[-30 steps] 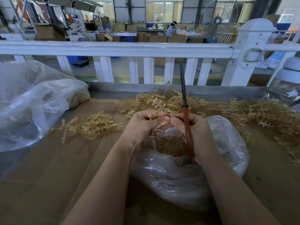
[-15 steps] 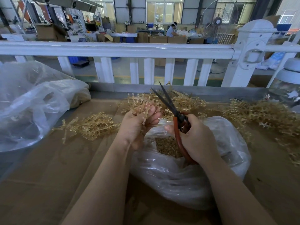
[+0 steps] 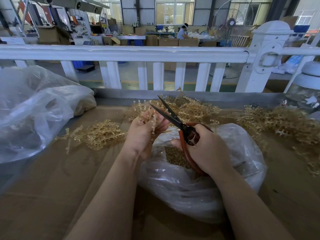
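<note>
My left hand [image 3: 142, 135] pinched the plastic sprue [image 3: 153, 119] up over the open bag [image 3: 190, 196] so cut pieces would drop in; my right hand [image 3: 207, 149] gripped the scissors [image 3: 180, 122], blades parted beside it, ready to snip.

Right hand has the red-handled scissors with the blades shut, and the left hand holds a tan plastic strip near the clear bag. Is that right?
Not quite. The head view shows the scissors with blades spread open, not shut. The rest holds: the right hand grips them, and the left hand holds a tan plastic strip near the clear bag.
</note>
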`<state>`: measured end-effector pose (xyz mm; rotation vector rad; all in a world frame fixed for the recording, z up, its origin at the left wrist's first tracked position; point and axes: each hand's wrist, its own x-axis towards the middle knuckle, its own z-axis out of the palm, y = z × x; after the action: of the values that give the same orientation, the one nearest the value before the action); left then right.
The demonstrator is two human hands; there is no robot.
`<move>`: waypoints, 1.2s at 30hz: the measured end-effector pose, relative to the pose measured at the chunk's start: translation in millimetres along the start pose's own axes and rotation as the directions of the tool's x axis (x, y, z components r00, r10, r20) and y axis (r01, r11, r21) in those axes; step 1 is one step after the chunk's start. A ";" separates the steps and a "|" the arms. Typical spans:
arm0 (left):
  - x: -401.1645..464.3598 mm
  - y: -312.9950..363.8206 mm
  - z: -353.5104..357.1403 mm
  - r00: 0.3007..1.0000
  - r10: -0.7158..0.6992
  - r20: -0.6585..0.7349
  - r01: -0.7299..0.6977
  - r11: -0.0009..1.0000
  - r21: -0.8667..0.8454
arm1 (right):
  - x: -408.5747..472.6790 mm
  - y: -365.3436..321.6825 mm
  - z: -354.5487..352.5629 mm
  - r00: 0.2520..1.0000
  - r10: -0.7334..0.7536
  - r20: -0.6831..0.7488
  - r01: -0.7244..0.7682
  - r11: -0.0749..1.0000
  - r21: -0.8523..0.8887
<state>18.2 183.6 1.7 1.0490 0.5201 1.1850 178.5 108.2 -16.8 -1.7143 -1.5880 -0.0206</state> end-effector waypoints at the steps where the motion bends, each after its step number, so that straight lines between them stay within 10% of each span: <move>1: 0.0 0.0 -0.1 1.000 0.002 0.001 -0.002 1.000 0.002 | -0.2 -0.2 -0.2 1.000 -0.003 -0.010 0.003 1.000 -0.010; 36: -2.3 8.9 -2.4 0.997 0.083 -0.001 -0.081 0.985 0.153 | 2.0 1.8 -1.9 0.999 -0.004 -0.040 -0.001 0.992 -0.124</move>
<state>11.2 182.5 7.9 1.2069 0.5856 1.2369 181.4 109.1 -15.4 -1.7960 -1.5869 -0.1568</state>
